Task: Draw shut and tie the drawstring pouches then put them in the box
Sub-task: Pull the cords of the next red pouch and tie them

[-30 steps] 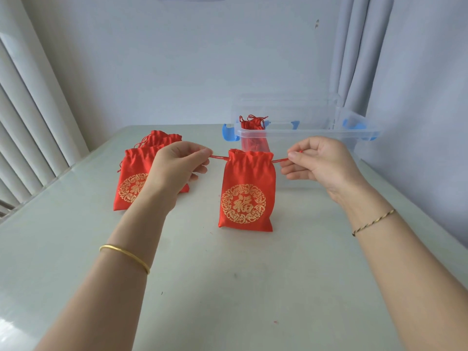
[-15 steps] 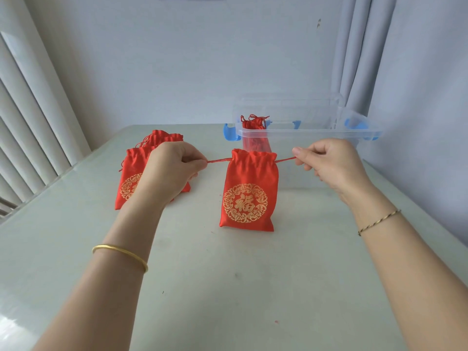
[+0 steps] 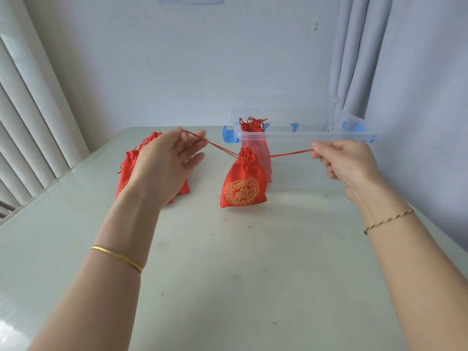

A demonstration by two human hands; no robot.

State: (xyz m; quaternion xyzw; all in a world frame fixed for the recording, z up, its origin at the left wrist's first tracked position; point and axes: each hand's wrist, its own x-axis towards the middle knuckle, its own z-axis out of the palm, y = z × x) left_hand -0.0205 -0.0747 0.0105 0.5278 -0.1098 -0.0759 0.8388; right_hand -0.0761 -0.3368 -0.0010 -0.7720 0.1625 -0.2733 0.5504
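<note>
Two hands: both raised over the table [image 3: 228, 274], one on each side of the middle pouch; the drawstring runs taut from each to the pouch neck
Left hand [image 3: 164, 165]: grip light; thumb and forefinger hold the drawstring [image 3: 217, 146] at the top of the hand; the other fingers nearly straight and fanned toward the pouch; cord slopes down from the fingertips to the neck
Right hand [image 3: 347, 162]: grip close; fingers curled in; thumb and forefinger pinch the other end of the cord, which runs almost level to the neck
Middle pouch [image 3: 243, 186]: red satin; round gold emblem on the front; mouth drawn into a puckered ruffle; whether knotted, cannot tell; lower edge on the table, body leaning slightly; just in front of the box
Box [image 3: 306, 136]: clear plastic; blue latches at both ends; far right part of the table; clear lid [image 3: 286, 110] upright behind it
Pouch in box [image 3: 253, 127]: one; red; upright at the left end; cords showing above the rim
Waiting pouches [image 3: 128, 168]: red; stacked on the table at the left; partly hidden behind the left hand; count cannot be told
Wrists: gold bangle [image 3: 116, 258] on the left; thin braided bracelet [image 3: 390, 220] on the right
Surroundings: vertical blinds [image 3: 30, 122] at the left; grey curtain [image 3: 359, 59] at the right
</note>
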